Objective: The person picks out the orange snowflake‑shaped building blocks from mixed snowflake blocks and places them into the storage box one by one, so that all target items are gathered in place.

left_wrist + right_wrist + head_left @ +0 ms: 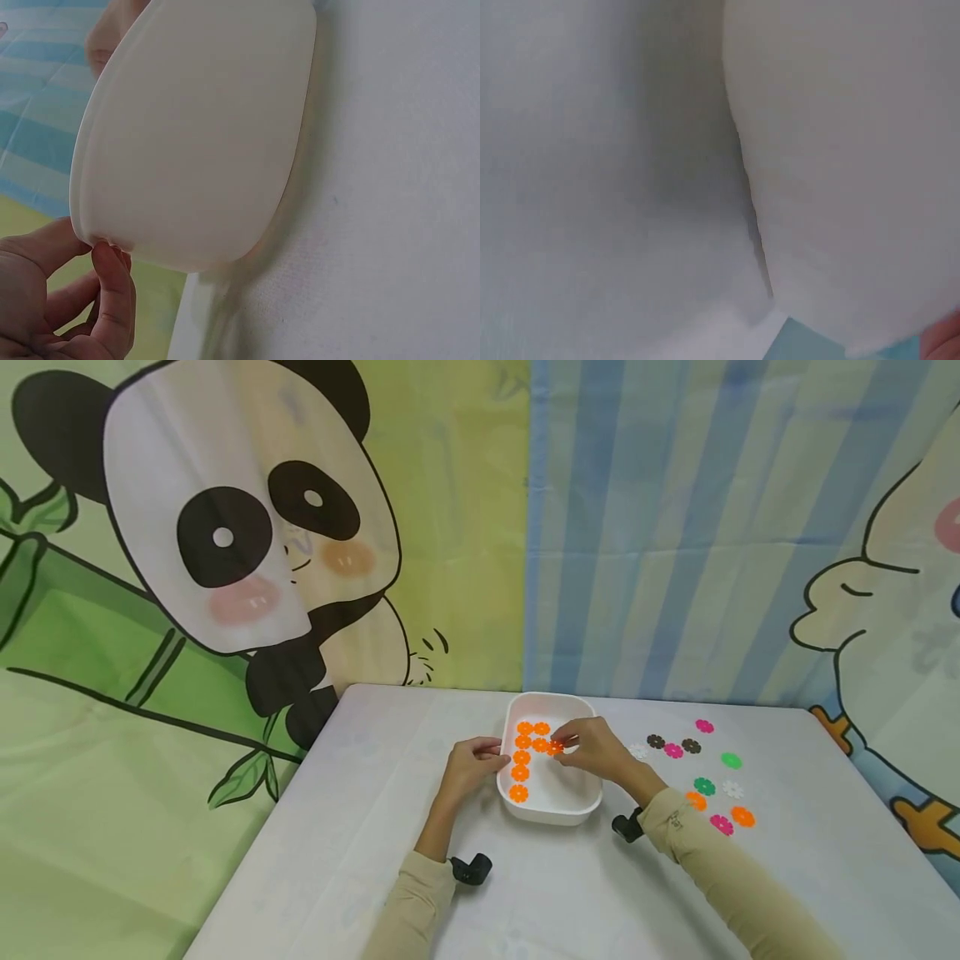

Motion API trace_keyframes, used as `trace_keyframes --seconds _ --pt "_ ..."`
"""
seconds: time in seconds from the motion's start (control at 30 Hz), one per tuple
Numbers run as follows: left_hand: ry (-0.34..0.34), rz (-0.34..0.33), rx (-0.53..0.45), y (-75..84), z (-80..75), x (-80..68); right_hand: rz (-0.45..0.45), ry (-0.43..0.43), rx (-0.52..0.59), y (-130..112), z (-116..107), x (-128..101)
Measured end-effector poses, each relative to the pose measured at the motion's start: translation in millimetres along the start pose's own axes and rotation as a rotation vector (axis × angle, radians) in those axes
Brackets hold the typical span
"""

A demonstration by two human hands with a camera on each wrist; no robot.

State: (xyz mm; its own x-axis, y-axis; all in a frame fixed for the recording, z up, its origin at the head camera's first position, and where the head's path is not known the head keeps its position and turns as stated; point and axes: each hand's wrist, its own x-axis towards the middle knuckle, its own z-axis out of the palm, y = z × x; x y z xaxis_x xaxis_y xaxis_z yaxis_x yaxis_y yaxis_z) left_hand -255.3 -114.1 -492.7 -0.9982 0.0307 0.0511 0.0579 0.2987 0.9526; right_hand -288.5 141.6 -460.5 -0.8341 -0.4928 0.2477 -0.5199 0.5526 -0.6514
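Note:
A white plastic tub [551, 817] stands on the table, its side wall [202, 135] filling much of the left wrist view. Inside it, several orange flower-shaped discs [521, 757] form a column on the left with short rows branching right. My left hand [471, 767] pinches the tub's left rim between thumb and fingers. Over the tub's right side, my right hand [596, 750] pinches an orange flower-shaped disc [554, 747] at the right end of the lower row. Only a sliver of that hand shows in the right wrist view, its fingertips hidden there.
Right of the tub lie loose flower-shaped discs: brown [656, 742], pink [704, 726], green [731, 761], white [732, 790] and orange [742, 816]. A printed cloth with a panda [247, 527] hangs behind the white table [540, 893].

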Motion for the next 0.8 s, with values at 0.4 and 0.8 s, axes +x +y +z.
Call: trace_keyframes --seconds 0.4,0.8 --pt "-0.015 0.035 -0.006 -3.0 -0.5 2.2 -0.085 -0.049 -0.119 0.7 27.3 14.7" --pt "-0.021 0.017 -0.01 -1.5 -0.4 2.1 -0.105 -0.074 -0.263 5.7 37.8 22.4"
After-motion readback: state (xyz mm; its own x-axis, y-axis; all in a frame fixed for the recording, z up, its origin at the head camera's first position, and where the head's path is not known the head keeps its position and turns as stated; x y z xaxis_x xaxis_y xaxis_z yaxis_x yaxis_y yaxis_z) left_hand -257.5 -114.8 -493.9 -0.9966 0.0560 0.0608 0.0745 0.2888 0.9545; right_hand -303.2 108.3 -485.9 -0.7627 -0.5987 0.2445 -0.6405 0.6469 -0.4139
